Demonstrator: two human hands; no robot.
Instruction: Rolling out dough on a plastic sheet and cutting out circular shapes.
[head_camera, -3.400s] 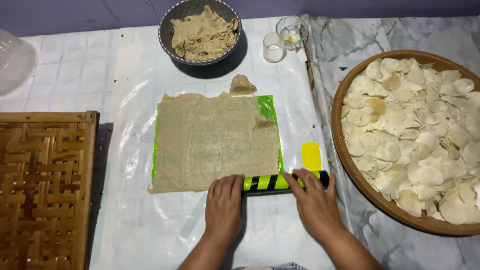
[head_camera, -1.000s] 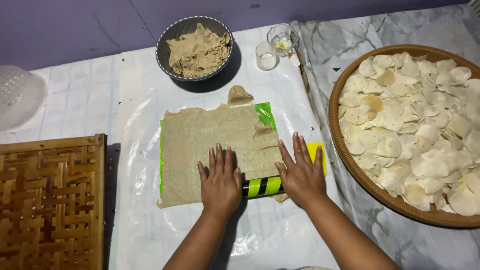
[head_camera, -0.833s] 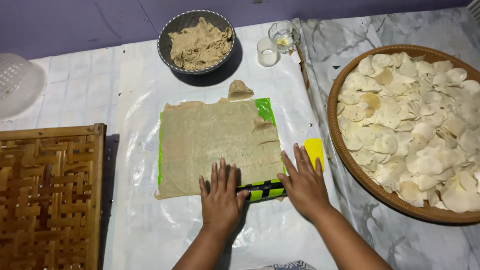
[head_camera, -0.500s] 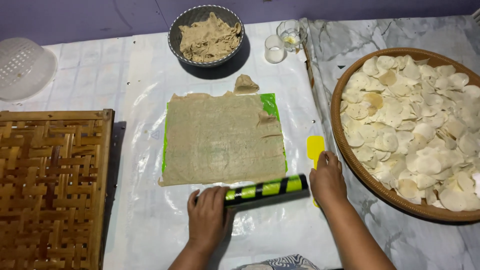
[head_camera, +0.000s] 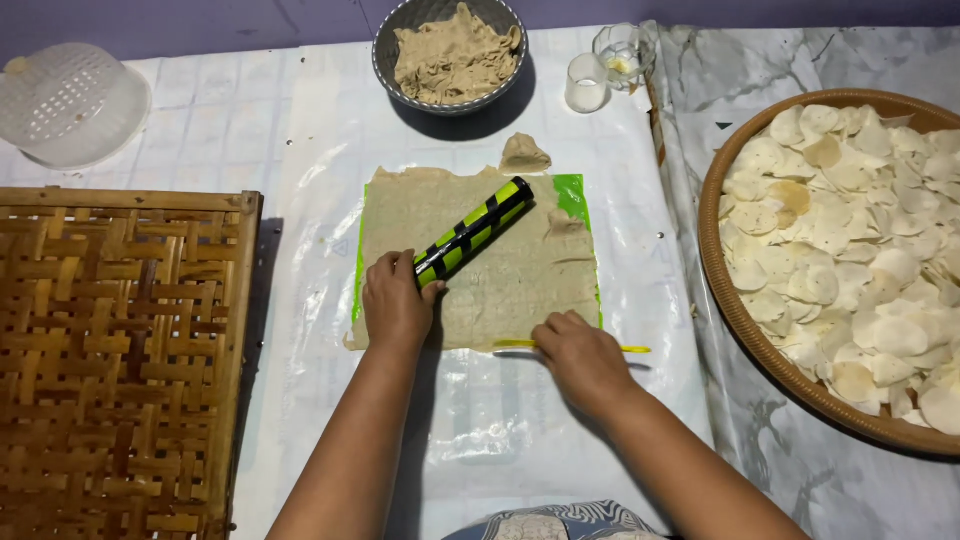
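Lifting the roller (head_camera: 472, 231) off the dough's near edge, the left hand (head_camera: 397, 303) now gripped one end alone, roller lying slantwise across the sheet (head_camera: 480, 262) at mid-counter. The right hand (head_camera: 577, 353) had let go and pinched a yellow scraper (head_camera: 620, 348) instead; rolling had paused.

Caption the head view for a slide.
Left hand holds a green-black roller on the flattened dough sheet; right hand presses a yellow strip.

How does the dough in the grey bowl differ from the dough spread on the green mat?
The dough in the bowl is crumpled into a loose heap; the sheet on the green mat lies flat and thin. The heap sits untouched, while the left hand rests a roller on the sheet and the right hand presses its edge. Both are the same beige.
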